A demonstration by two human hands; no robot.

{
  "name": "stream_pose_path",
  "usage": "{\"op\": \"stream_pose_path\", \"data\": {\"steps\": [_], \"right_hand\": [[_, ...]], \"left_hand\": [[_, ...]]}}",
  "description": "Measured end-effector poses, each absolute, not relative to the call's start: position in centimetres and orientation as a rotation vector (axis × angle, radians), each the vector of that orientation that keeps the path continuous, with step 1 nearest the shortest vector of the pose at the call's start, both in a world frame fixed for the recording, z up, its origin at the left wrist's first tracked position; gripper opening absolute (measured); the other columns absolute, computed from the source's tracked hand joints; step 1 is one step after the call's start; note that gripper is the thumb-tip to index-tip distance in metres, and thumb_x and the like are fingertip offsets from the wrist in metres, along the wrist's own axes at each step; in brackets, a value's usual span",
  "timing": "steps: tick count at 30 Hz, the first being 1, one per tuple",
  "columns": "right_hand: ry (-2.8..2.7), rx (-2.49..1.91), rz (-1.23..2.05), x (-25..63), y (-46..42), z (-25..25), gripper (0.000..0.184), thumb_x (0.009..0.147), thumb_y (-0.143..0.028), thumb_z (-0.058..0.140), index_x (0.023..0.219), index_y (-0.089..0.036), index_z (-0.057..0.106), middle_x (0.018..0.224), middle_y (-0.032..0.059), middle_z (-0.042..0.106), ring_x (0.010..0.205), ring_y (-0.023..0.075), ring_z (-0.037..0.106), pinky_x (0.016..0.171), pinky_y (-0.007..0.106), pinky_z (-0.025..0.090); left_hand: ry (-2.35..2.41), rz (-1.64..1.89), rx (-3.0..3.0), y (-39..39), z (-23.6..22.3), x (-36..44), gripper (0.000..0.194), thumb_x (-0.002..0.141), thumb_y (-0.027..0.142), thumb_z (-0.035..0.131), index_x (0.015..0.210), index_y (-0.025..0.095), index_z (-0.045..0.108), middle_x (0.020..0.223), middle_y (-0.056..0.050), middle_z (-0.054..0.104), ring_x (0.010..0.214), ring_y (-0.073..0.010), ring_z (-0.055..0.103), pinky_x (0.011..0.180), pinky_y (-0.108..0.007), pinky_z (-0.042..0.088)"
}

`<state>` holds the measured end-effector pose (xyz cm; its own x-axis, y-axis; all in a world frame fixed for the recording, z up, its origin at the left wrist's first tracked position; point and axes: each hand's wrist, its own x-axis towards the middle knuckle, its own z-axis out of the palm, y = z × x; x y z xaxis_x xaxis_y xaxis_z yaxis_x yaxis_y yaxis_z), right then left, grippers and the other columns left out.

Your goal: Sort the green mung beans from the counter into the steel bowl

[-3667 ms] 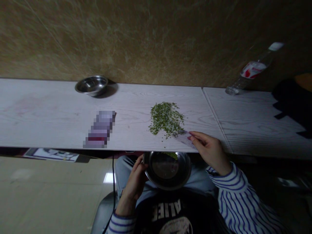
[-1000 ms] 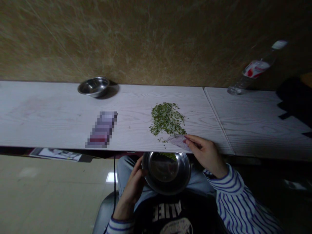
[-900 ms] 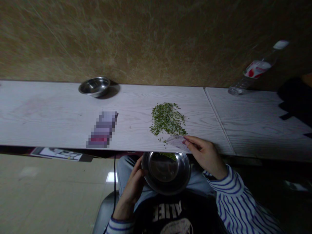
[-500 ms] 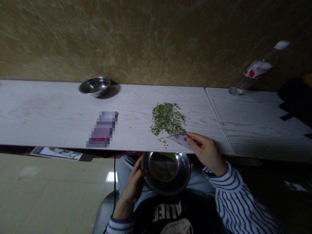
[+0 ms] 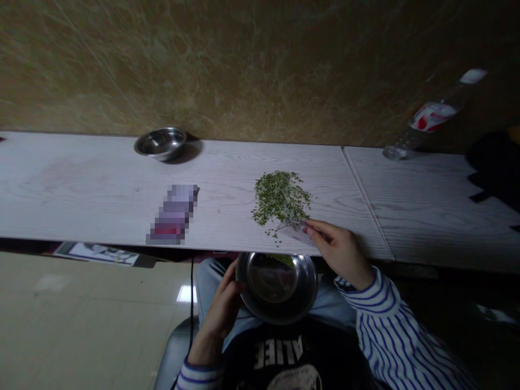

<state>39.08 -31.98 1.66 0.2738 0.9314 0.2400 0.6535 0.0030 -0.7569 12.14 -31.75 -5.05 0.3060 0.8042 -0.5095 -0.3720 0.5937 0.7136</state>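
Note:
My left hand [image 5: 225, 303] grips the left rim of a steel bowl [image 5: 276, 311], which is tilted in my lap just below the table edge. Some small green beans [image 5: 282, 260] lie inside it, near the far wall. In my right hand [image 5: 339, 244] a thin, see-through piece of plastic [image 5: 296, 230] is pinched between thumb and fingers, low over the table near its front edge. Right beyond the plastic, a spread of green beans [image 5: 278, 195] covers a patch of the tabletop, with a few loose ones nearer the edge.
A smaller steel bowl [image 5: 160, 145] sits by the wall at the back left. A blurred-out flat purple object [image 5: 174, 214] lies in front of it. At the right stands a clear plastic bottle [image 5: 430, 116] with a red-and-white label; a dark item [image 5: 495, 168] is beside it.
My right hand has shifted slightly to the left with the plastic piece. The left hand and the bowl look the same, and the view has moved a little.

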Motion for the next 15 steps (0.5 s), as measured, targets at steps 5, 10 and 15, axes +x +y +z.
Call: {"op": "stream_pose_path", "data": {"steps": [5, 10, 15], "right_hand": [[-1.494, -1.712, 0.443, 39.07, -32.32, 1.74, 0.030, 0.092, -0.029, 0.058, 0.112, -0.019, 0.079, 0.107, 0.0091, 0.081, 0.095, 0.0239, 0.078, 0.086, 0.034, 0.063], [-1.482, -1.711, 0.452, 39.20, -32.38, 1.29, 0.030, 0.092, -0.029, 0.058, 0.112, -0.018, 0.078, 0.105, 0.0093, 0.081, 0.094, 0.0238, 0.078, 0.085, 0.034, 0.063], [-1.479, -1.723, 0.451, 39.09, -32.72, 1.32, 0.029, 0.092, -0.029, 0.059, 0.111, -0.018, 0.079, 0.103, 0.0093, 0.081, 0.091, 0.0238, 0.078, 0.082, 0.033, 0.063]], "left_hand": [[0.978, 0.831, 0.498, -31.81, -5.03, 12.18, 0.058, 0.068, 0.021, 0.072, 0.126, 0.025, 0.070, 0.117, -0.006, 0.075, 0.104, -0.0301, 0.066, 0.075, -0.033, 0.051], [0.986, 0.831, 0.489, -31.93, -4.89, 12.29, 0.060, 0.067, 0.021, 0.072, 0.127, 0.025, 0.069, 0.115, -0.005, 0.075, 0.102, -0.0284, 0.066, 0.074, -0.032, 0.051], [0.996, 0.828, 0.495, -31.99, -4.30, 12.56, 0.060, 0.068, 0.021, 0.071, 0.128, 0.025, 0.068, 0.109, -0.005, 0.075, 0.093, -0.0266, 0.067, 0.067, -0.030, 0.050]]}}
